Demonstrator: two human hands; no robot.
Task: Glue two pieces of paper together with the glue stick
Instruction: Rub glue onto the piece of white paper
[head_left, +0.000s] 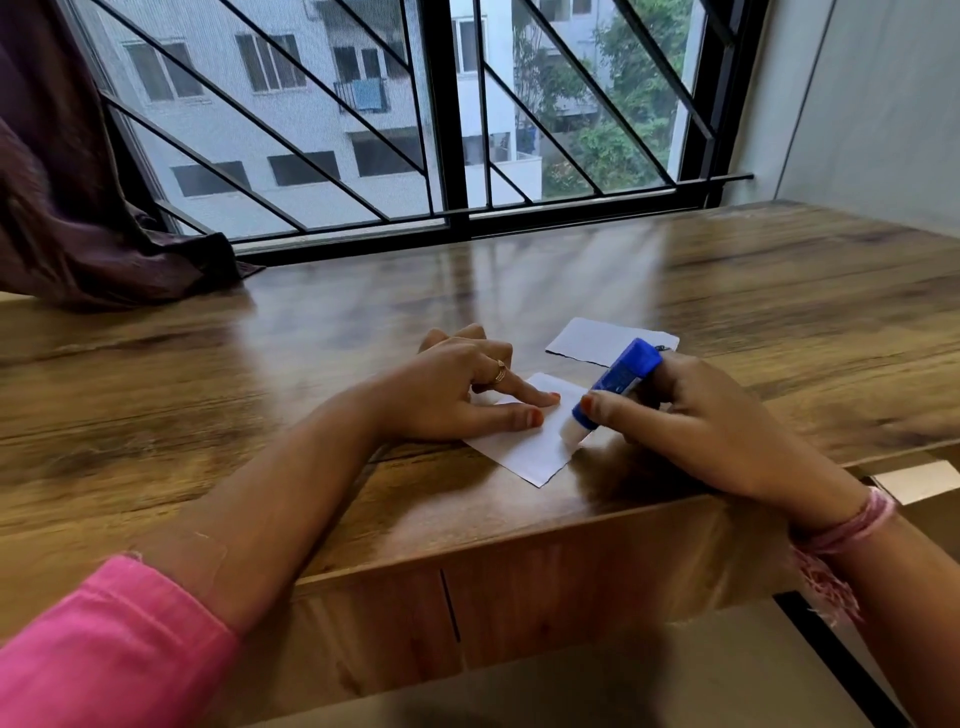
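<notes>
A small white paper piece (530, 447) lies near the front edge of the wooden table (260, 395). My left hand (457, 389) presses straight fingers on its left part. My right hand (691, 415) grips a blue glue stick (621, 379), tilted down to the left, with its white tip on the paper's right edge. A second white paper piece (592, 340) lies flat just behind, partly hidden by the glue stick.
A barred window (447, 130) runs along the table's far edge. A dark purple curtain (78, 208) hangs at the back left, its end resting on the table. A grey wall (872, 104) stands at the right. The table's front edge is close to the paper.
</notes>
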